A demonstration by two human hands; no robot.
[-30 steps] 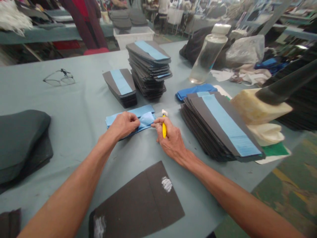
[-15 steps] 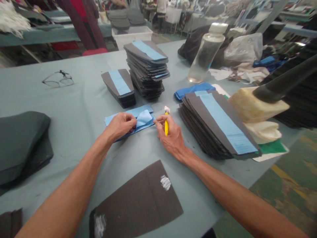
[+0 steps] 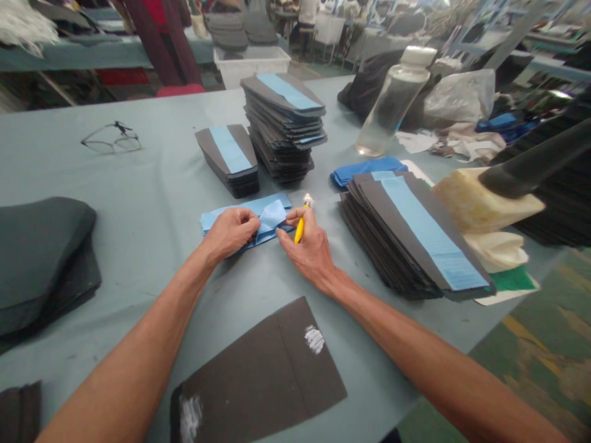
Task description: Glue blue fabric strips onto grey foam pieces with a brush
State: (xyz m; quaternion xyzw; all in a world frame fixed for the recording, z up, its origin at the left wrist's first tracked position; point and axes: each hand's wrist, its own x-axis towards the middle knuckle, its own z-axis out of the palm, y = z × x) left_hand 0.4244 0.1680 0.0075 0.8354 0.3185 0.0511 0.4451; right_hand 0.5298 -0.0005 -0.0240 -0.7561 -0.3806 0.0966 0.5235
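My left hand (image 3: 234,232) is closed in a pinch on the near layer of a small pile of light blue fabric strips (image 3: 272,213), whose right end is folded up. At that right end is my right hand (image 3: 310,247), with a slim yellow-handled brush (image 3: 300,230) tucked between its fingers, its whitish clumped tip pointing away from me. The thumb and fingertip of this hand reach the strips' edge; whether they grip the cloth I cannot tell. Nearer to me lies a dark grey fabric panel (image 3: 263,375) with a white smear at each end.
Stacks of dark panels with blue strips stand behind (image 3: 284,123) and right (image 3: 406,227) of my hands. A water bottle (image 3: 392,101), eyeglasses (image 3: 111,140), dark folded pieces (image 3: 41,264) and a yellowish block (image 3: 484,197) under a black bar are around. A person stands across the table.
My right hand has moved slightly left onto the right end of the blue strips, and the brush has tilted. The left hand keeps its pinch. The view has shifted a little.
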